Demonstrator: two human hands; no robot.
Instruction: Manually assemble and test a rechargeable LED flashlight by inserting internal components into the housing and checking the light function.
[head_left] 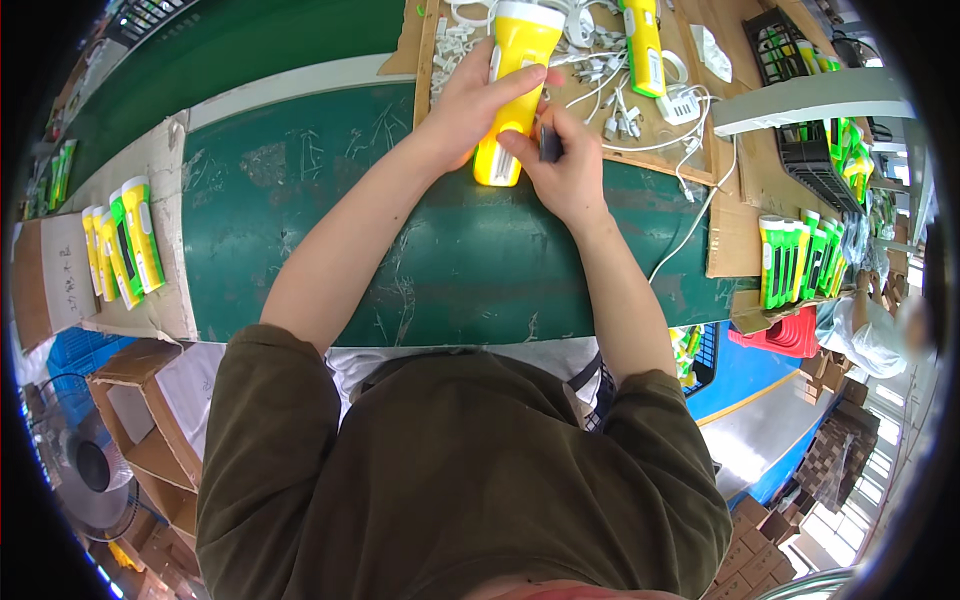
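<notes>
A yellow flashlight (pixel 524 45) with a white head is held over the green work surface, head pointing away from me and tail end toward me. My left hand (pixel 462 112) is closed around its body from the left, thumb across the top. Pale metal prongs show near the tail. My right hand (pixel 572 178) is closed at its right side, the thumb against the tail part. Between that hand's fingers sits a small dark flat piece (pixel 550 143); its exact kind is unclear. Beyond lie white cables with plugs (pixel 622 112) and a yellow-green flashlight (pixel 644 50) on a wooden board.
The green table (pixel 300 230) spreads under my arms. Several yellow-green flashlights (pixel 140 235) stand at the left edge, more (pixel 790 255) at the right by a black crate (pixel 808 160). A white charger block (pixel 680 106) trails a cord over the table. A grey bar (pixel 810 103) crosses at upper right.
</notes>
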